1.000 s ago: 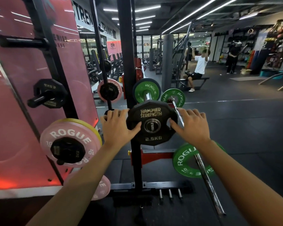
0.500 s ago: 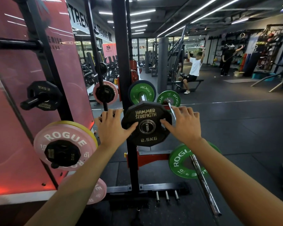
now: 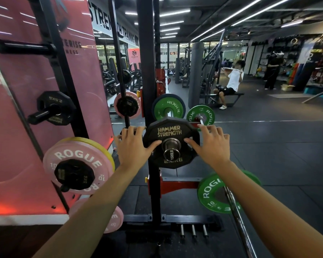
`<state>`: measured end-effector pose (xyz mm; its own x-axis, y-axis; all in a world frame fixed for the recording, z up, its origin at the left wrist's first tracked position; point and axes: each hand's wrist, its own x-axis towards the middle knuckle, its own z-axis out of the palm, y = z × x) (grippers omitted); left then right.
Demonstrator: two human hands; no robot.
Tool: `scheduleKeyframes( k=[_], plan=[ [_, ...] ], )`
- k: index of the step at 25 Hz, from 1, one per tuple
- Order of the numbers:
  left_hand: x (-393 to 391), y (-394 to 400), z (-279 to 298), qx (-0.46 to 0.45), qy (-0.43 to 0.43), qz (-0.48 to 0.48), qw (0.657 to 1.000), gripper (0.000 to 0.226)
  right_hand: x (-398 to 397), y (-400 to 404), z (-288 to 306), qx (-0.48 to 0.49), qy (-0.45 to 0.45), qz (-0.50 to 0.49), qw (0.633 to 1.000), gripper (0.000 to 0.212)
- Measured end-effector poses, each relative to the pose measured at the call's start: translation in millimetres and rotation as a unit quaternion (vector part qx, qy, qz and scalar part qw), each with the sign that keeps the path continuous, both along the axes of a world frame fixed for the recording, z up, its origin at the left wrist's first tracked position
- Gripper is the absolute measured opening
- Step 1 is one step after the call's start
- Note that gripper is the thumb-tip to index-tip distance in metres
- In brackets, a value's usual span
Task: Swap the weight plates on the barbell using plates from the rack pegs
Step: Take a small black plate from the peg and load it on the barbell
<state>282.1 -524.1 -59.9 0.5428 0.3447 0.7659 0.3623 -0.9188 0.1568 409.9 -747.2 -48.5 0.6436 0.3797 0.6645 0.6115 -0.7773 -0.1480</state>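
Observation:
A black Hammer Strength 2.5 kg plate (image 3: 169,132) sits on the barbell sleeve, whose steel end (image 3: 172,152) sticks out through its hub. My left hand (image 3: 133,146) grips the plate's left rim and my right hand (image 3: 212,148) grips its right rim, thumbs on the face. Behind it on the same sleeve is a green Rogue plate (image 3: 167,107). On the rack pegs to the left hang another black 2.5 kg plate (image 3: 54,107) and a pink Rogue 10 kg plate (image 3: 76,155) with a small black plate (image 3: 75,176) in front of it.
The black rack upright (image 3: 147,71) rises just behind the plate. A second bar (image 3: 239,226) with green Rogue plates (image 3: 213,192) slants across the floor at right. A bare peg (image 3: 22,46) juts out at upper left. People exercise far back right.
The black plate has slid further along the sleeve, so the steel end now protrudes from its hub. Both hands stay on its rim.

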Motion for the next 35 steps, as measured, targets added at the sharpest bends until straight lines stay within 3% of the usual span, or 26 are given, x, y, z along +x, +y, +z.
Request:
scheduleKeyframes(
  k=[10, 24, 29, 35],
  plan=[
    [100.2, 55.0, -6.3, -0.033, -0.032, 0.003, 0.999, 0.076, 97.0, 57.1, 1.9, 0.001, 0.011, 0.01, 1.0, 0.065],
    [246.6, 139.6, -0.9, -0.07, -0.012, -0.015, 0.997, 0.076, 234.3, 146.3, 8.8, 0.001, 0.007, -0.02, 1.0, 0.066],
    [275.3, 150.8, -4.2, -0.071, -0.052, -0.05, 0.995, 0.066, 260.5, 158.7, 7.0, 0.005, 0.009, -0.033, 0.999, 0.069],
    [270.0, 149.6, -0.4, -0.094, -0.041, -0.044, 0.994, 0.077, 257.5, 160.1, 3.0, 0.017, -0.005, -0.034, 0.999, 0.067]
  ],
)
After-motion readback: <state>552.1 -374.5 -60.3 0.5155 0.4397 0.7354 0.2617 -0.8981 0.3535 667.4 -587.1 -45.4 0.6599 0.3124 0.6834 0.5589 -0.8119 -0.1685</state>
